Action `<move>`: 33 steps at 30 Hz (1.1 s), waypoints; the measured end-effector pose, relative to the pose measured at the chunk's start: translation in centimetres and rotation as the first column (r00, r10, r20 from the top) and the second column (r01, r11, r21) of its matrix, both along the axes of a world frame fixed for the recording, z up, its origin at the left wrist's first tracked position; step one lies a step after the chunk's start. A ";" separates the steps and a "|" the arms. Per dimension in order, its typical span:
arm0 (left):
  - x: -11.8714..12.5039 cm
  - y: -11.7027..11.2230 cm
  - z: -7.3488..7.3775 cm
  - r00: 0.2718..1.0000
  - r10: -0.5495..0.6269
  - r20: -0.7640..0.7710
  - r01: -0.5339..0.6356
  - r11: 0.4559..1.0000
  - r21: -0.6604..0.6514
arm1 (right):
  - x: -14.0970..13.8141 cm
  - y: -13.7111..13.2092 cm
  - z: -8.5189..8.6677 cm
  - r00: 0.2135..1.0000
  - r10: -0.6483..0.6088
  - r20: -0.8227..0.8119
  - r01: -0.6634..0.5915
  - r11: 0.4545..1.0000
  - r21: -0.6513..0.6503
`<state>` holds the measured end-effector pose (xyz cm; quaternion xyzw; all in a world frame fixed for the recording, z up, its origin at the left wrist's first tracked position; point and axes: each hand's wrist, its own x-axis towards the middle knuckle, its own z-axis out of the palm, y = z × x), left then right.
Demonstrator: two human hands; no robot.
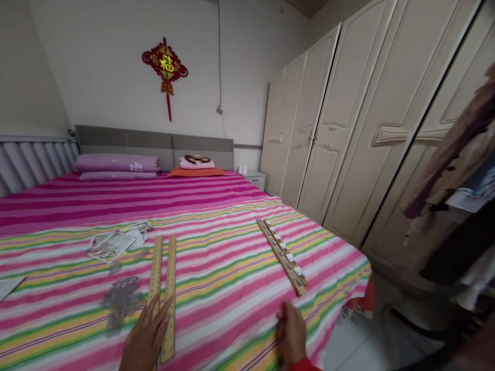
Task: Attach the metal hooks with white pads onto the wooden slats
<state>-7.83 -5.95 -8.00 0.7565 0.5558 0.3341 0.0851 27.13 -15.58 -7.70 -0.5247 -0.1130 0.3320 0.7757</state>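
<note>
Head view: wooden strips (170, 275) (a pair) under left grip (146, 330)

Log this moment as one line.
left hand: fingers over two pale wooden strips | right hand: near brown wood bearing white pieces, apart from it, grip unclear | surface: striped cloth

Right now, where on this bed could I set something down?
Widest bare patch: striped cloth between the pale wooden strips and the brown strip. Magenta bedding beyond it is bare too. It's crowded left of the pale wooden strips: grey see-through pieces, flat packets.
</note>
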 end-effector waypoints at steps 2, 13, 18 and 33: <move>0.0 0.0 0.2 1.000 0.004 -0.007 -0.004 1.000 -0.016 | 3.7 -0.3 0.7 0.988 -0.124 -0.091 0.118 0.991 -0.067; 0.1 -0.3 1.0 1.000 0.001 -0.003 -0.001 1.000 -0.029 | 6.4 0.3 2.8 0.950 0.157 -0.269 -0.137 0.986 0.091; -0.2 -0.1 0.2 0.999 -0.031 0.026 0.031 1.000 -0.003 | 6.5 0.9 3.0 0.877 0.278 -0.392 -0.226 0.958 0.174; 1.0 -1.5 2.3 0.999 0.043 0.004 -0.042 0.998 -0.050 | 5.7 2.1 3.4 0.700 0.574 -0.425 -0.443 0.815 0.373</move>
